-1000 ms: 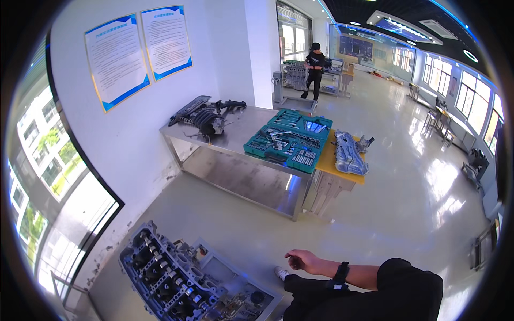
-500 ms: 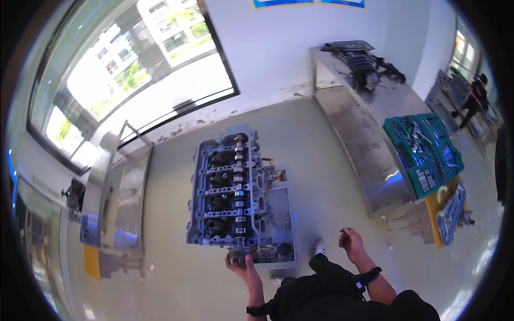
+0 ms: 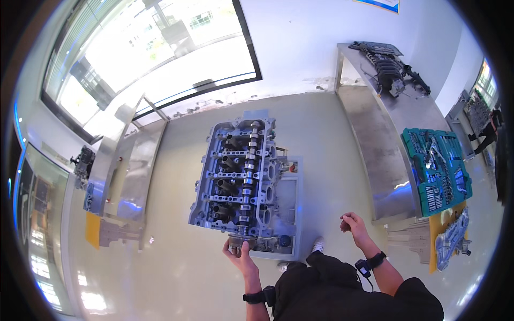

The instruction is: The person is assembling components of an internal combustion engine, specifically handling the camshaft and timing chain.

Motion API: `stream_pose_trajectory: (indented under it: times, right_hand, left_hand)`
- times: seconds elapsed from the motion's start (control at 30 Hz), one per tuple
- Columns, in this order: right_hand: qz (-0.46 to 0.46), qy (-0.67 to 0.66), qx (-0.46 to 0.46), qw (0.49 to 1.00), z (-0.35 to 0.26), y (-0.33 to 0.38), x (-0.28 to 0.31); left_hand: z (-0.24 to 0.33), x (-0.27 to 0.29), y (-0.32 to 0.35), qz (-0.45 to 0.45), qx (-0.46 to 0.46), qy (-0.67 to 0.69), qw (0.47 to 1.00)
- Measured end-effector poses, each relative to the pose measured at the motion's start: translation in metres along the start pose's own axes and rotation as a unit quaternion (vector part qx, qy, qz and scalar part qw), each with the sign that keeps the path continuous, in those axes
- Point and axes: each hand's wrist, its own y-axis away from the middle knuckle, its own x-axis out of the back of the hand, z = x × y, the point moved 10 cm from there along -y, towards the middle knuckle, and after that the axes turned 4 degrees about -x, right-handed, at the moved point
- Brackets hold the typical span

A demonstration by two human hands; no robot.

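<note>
A grey metal cylinder head [image 3: 214, 176] stands in the middle, with one camshaft [image 3: 248, 184] lying lengthwise along its right side. At the camshaft's near end is a round toothed-looking camshaft sprocket [image 3: 242, 240]. My left hand [image 3: 241, 259] is closed round its near side, thumb on top and fingers at the left edge. Part of the sprocket is hidden by those fingers. Out to the right, away from the engine, my right hand [image 3: 353, 224] hangs in the air with loosely bent fingers and nothing visible in it.
A grey stand [image 3: 292, 214] holds the engine. To the right, a steel bench [image 3: 369, 144] carries a green socket set case [image 3: 436, 171] and a black intake manifold [image 3: 388, 69]. Another steel bench [image 3: 134, 176] stands left. A person [image 3: 490, 131] is at the far right.
The whole view has shifted, so benches and engine appear displaced. My left hand stays on the sprocket. My right hand remains raised to the right, little changed.
</note>
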Motion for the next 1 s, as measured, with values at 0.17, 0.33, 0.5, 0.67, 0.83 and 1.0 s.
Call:
stream_pose_trajectory:
  times: [0.17, 0.33, 0.5, 0.67, 0.83, 1.0]
  right_hand:
    - [0.015, 0.087, 0.082, 0.993, -0.036, -0.007, -0.017]
    - [-0.031, 0.364, 0.279, 0.888, -0.152, -0.006, -0.102]
    - [-0.156, 0.558, 0.459, 0.673, -0.26, -0.053, -0.21]
    - [-0.232, 0.585, 0.564, 0.535, -0.331, -0.144, -0.303]
    - [-0.418, 0.647, 0.536, 0.345, -0.314, -0.213, -0.383]
    - [-0.524, 0.675, 0.456, 0.251, -0.285, -0.244, -0.398]
  left_hand:
    - [0.007, -0.011, -0.002, -0.028, -0.041, -0.034, 0.998]
    - [0.006, -0.007, 0.0, -0.033, -0.075, -0.055, 0.995]
    - [-0.004, 0.009, 0.001, 0.016, -0.127, -0.083, 0.988]
    - [0.003, 0.002, 0.005, 0.065, -0.131, -0.145, 0.979]
    - [-0.002, 0.01, 0.025, 0.146, -0.079, -0.134, 0.977]
    - [0.004, -0.003, 0.03, 0.2, -0.056, -0.128, 0.97]
